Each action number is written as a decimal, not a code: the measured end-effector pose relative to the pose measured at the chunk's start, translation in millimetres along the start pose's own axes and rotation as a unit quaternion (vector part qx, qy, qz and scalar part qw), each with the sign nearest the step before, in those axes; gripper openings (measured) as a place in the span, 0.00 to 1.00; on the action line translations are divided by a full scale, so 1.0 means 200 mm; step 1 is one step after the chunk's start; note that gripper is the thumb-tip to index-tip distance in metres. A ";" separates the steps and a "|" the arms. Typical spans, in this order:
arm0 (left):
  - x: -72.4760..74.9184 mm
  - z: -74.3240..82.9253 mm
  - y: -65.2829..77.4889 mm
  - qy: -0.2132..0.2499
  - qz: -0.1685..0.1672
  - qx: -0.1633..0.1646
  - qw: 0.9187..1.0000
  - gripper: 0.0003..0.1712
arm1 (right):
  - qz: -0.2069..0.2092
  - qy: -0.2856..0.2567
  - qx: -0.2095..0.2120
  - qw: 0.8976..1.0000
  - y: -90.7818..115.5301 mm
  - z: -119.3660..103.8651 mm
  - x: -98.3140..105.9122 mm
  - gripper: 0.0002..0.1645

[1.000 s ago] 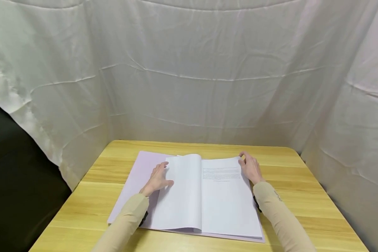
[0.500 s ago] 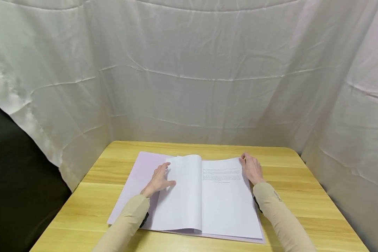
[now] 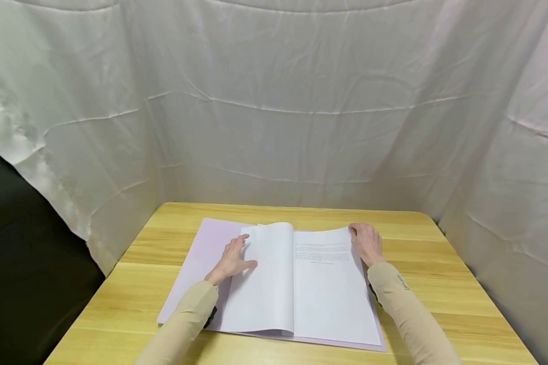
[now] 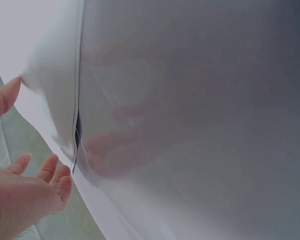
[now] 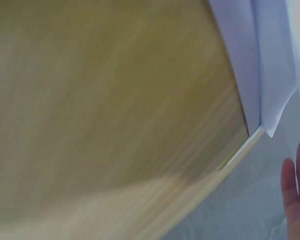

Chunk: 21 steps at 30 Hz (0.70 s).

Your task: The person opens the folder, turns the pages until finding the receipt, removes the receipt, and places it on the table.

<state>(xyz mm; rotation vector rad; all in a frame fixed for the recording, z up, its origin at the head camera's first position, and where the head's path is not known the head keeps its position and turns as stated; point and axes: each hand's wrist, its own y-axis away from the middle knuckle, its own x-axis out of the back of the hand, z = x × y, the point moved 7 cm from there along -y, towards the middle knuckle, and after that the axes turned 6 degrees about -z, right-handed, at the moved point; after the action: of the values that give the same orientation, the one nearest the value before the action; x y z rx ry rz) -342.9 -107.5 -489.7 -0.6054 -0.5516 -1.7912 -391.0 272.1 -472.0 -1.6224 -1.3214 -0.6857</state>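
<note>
- Closest in, two beige sleeves reach up from the bottom: the left sleeve slants in over the lilac folder, the right sleeve comes in just beside it.
- There's the folder, lying spread on the near middle of the wooden table, its bare left side showing.
- On it, the left page bulges up beside the middle, and the right page lies next to it, printed lines across its upper part.
- Here's the left hand at the left page's outer edge, fingers spread and released, thumb tip touching the paper.
- And the right hand, a touch farther out, has its fingers bent in, pinching the right page's far right corner!
- Beyond the table's far edge, a pale grey drape hangs in creases, dark material showing under its left side.
</note>
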 end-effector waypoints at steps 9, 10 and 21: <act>0.00 0.00 0.00 0.003 -0.002 0.001 1.000 0.48 | -0.102 -0.114 -0.049 0.987 0.00 0.01 -0.02 0.29; 0.00 0.00 0.00 0.004 -0.003 0.000 1.000 0.48 | -0.116 -0.120 -0.052 0.985 0.00 0.01 -0.03 0.31; -0.02 0.02 -0.01 0.017 -0.016 -0.005 1.000 0.50 | -0.208 -0.195 -0.063 0.956 0.08 0.00 -0.02 0.27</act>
<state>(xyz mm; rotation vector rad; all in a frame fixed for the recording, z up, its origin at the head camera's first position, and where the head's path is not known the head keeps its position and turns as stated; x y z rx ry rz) -343.1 -102.6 -489.7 -0.5746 -0.5319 -1.8311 -376.3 269.7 -479.3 -1.6496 -1.9797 -0.7295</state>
